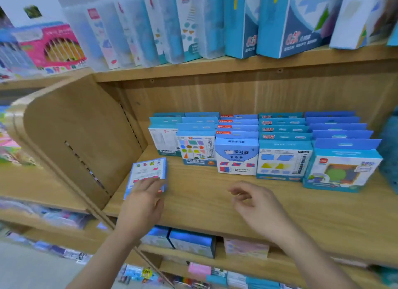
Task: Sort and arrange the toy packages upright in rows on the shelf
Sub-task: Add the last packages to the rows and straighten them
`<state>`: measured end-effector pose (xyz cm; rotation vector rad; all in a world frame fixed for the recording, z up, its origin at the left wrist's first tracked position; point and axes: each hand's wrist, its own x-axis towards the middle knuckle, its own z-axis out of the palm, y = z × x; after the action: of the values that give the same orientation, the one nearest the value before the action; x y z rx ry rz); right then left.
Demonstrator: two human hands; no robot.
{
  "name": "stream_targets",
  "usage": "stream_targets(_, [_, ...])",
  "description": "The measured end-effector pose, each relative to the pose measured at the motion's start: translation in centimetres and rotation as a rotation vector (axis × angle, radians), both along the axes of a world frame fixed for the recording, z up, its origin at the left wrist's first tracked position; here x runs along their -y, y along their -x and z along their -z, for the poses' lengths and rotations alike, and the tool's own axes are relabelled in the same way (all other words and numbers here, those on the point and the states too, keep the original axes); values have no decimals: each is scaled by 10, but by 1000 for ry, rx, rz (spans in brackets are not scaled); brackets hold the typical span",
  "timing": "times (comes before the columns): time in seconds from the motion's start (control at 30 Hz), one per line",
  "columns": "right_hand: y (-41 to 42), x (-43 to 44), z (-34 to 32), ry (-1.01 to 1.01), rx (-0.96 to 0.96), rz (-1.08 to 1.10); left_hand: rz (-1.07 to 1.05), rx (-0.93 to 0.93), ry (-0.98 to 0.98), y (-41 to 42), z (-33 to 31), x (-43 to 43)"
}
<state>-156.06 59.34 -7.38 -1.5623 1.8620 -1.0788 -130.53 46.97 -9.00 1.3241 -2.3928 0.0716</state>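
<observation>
Several rows of blue toy packages [265,151] stand upright at the back of the wooden shelf [215,204]. One small package [148,170] with a white and pink face lies tilted near the shelf's left divider, apart from the rows. My left hand [142,204] rests on its lower edge with fingers over it. Above the shelf's bare middle, my right hand [256,204] hovers with loosely curled fingers and holds nothing.
A curved wooden divider [71,133] bounds the shelf on the left. Tall blue and white boxes [215,24] line the shelf above. More packages [191,241] sit on the shelf below. A teal fuzzy item [389,157] is at the right edge.
</observation>
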Motion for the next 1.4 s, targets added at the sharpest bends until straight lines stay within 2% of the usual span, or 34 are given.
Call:
stream_targets(0.13, [-47, 23, 11, -63, 149, 69, -84, -11, -248, -40, 7, 43])
stream_targets(0.2, [-70, 34, 17, -75, 226, 95, -56, -19, -324, -50, 13, 55])
stream_targets(0.3, [-103, 48, 19, -104, 252, 108, -3, 10, -291, -62, 20, 63])
stream_targets(0.4, [-130, 56, 16, -120, 174, 79, 83, -6, -136, -77, 13, 66])
stream_targets(0.47, [-138, 59, 9, -101, 31, 18, 96, -171, -6, -87, -5, 63])
stream_targets(0.5, [-141, 61, 2, -81, -28, -12, 75, -271, -6, -91, -19, 62])
stream_targets(0.53, [-144, 63, -7, -63, -66, -34, 54, -388, -59, -92, -33, 60])
stream_targets(0.6, [-147, 68, -27, -27, -72, -60, 56, -629, -297, -92, -59, 56])
stream_targets(0.7, [-141, 75, -46, -33, 155, -109, 153, -908, -645, -90, -80, 47])
stream_targets(0.8, [-136, 76, -51, -36, 441, -87, 162, -1018, -772, -89, -79, 42])
stream_targets(0.87, [-137, 76, -48, -12, 508, -46, 130, -1073, -837, -88, -77, 42])
stream_targets(1.0, [-139, 73, -39, 0, 600, 43, 131, -1090, -935, -85, -74, 32])
stream_targets(1.2, [-137, 66, -25, -47, 609, 65, 69, -1064, -1023, -74, -60, 17])
stream_targets(1.4, [-129, 53, -12, -53, 655, 121, 114, -1062, -995, -59, -52, 17])
